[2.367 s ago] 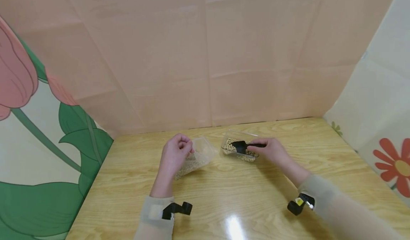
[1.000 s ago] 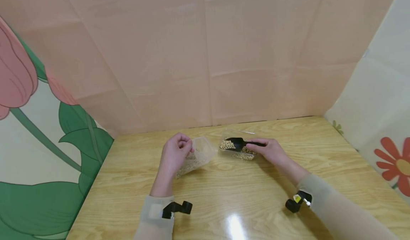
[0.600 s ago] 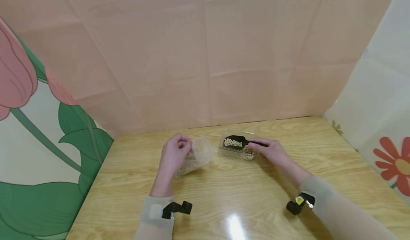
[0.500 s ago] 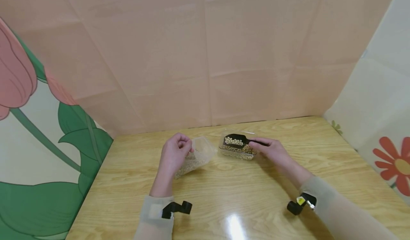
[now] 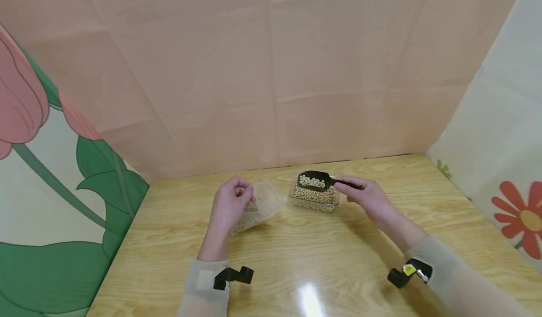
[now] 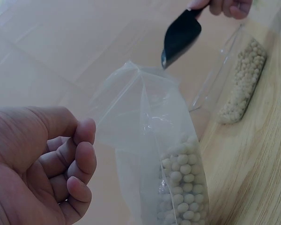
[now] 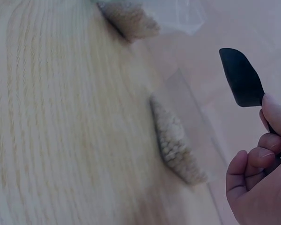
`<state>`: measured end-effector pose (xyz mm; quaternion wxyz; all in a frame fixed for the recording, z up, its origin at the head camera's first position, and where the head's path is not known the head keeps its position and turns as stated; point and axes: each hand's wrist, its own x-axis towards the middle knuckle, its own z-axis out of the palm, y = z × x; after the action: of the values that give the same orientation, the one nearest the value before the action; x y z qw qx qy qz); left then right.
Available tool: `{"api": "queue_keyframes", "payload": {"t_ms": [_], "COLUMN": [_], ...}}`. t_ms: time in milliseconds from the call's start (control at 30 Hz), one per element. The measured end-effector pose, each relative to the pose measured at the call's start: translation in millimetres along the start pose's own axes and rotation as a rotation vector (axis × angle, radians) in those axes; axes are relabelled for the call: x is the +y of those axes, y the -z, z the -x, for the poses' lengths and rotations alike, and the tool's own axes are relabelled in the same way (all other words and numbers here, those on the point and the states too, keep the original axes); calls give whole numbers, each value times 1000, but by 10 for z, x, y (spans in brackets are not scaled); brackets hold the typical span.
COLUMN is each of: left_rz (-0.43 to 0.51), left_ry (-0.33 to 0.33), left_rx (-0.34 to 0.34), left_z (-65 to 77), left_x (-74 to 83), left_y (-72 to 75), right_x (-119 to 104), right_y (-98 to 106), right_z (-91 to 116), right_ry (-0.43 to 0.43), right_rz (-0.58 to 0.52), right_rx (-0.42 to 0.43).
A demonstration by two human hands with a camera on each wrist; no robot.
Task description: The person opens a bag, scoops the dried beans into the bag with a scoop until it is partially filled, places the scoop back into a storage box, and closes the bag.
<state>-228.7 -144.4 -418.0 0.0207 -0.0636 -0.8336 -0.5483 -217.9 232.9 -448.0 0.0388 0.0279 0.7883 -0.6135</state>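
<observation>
My left hand [image 5: 228,204] pinches the edge of a clear plastic bag [image 5: 268,199] between curled fingers and thumb. The bag stands upright with its mouth spread, and pale round beans [image 6: 185,187] fill its lower part in the left wrist view. My right hand [image 5: 367,195] grips the handle of a black scoop [image 5: 329,180], thumb along it. A small heap of beans [image 5: 312,182] lies in the scoop, which is raised over a clear rectangular container [image 5: 292,195]. More beans [image 5: 315,195] cover the container's bottom. From the right wrist, the scoop's dark underside shows.
The container sits on the wood-grain table [image 5: 275,260], a short gap to the right of the bag. Behind the table hangs a pink sheet [image 5: 271,82]. Flower-printed panels border the left and right sides.
The scoop was down among the beans, then came up loaded and tilted level. It is now higher above the container, the right hand slightly right. My left hand and the bag have stayed still.
</observation>
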Motion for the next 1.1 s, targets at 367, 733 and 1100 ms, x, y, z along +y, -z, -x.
{"api": "queue_keyframes", "payload": {"t_ms": [367,733,1100], "left_rz": [8,1,-2], "left_ry": [-3,2,2], "left_rx": [-1,12,26], "left_z": [4,-8,-4], "left_x": [-6,8,24], "left_y": [-2,-10,-18], "right_x": [-302,-486,-546], "right_y": [-101,-323,-495], "right_z": [155,223,149], "right_ry": [41,87,118], "right_rz": [47,83,87], "right_rx": [-17,-39,-51]}}
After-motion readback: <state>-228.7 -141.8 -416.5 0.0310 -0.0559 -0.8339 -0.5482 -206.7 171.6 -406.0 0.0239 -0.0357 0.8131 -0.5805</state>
